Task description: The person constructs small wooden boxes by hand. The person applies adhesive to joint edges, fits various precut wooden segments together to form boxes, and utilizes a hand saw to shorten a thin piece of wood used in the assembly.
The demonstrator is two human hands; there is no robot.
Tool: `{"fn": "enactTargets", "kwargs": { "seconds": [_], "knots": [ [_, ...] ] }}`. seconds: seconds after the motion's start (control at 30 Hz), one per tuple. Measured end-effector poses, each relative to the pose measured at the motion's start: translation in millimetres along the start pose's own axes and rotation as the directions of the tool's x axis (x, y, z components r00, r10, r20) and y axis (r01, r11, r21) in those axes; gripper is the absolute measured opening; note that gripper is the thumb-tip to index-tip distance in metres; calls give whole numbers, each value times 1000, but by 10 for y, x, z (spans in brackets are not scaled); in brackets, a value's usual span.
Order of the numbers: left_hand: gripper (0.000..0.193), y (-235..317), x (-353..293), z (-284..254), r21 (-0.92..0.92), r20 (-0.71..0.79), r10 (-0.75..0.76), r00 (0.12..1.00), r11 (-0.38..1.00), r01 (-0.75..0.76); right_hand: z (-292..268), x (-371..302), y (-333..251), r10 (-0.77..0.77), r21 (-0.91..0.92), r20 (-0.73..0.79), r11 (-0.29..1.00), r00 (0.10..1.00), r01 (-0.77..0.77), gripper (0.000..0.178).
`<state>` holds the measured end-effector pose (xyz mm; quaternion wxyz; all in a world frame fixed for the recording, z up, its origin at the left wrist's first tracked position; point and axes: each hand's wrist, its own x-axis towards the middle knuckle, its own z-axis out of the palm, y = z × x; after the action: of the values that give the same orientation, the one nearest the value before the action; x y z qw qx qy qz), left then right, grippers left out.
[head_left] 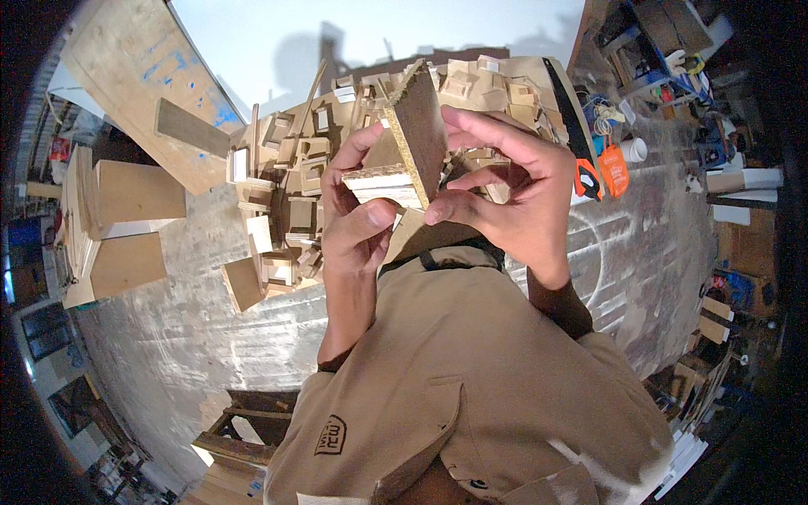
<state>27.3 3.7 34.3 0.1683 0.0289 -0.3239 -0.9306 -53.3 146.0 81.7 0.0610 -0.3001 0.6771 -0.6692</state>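
Note:
In front of my chest I hold two wooden pieces that meet at an angle. My left hand (358, 227) is closed on a small wood block (383, 187) with a pale, white-streaked edge, its thumb pressing near the block's lower side. My right hand (526, 181) grips a flat chipboard piece (421, 126) with a rough yellowish edge, thumb low on it and fingers at its far face. The chipboard stands upright against the block's right end. Whether the two are fixed together I cannot tell.
Many small wood offcuts (301, 215) cover the work surface beyond my hands. A handsaw (587, 178) with an orange and black handle lies at its right edge, beside an orange item (614, 171). Stacked boards (135, 194) and a large plywood sheet (126, 59) stand left.

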Motion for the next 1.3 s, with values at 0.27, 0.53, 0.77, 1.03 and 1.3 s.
{"fn": "enactTargets", "kwargs": {
  "seconds": [0.27, 0.53, 0.77, 1.03, 1.3],
  "knots": [
    [81, 6, 37, 25, 44, -25, 30, 999, 999, -29, -22, 37, 39, -24, 19, -5, 1000, 1000, 24, 69],
    [82, -28, 67, 0, 24, -63, -6, 998, 1000, 8, -18, 96, 32, 8, 15, -12, 1000, 1000, -8, 70],
    [80, -50, 183, -39, 126, -18, 55, 998, 991, -52, -68, 120, 52, 55, 51, 34, 997, 998, -56, 70],
    [80, -39, 199, -40, 155, -28, 29, 999, 988, -24, -103, 130, 73, 93, 40, 72, 995, 993, -96, 70],
    [83, -9, 173, 17, 263, 69, 182, 981, 945, -193, -252, 157, 145, 161, 238, 213, 948, 964, -211, 71]
  ]
}}
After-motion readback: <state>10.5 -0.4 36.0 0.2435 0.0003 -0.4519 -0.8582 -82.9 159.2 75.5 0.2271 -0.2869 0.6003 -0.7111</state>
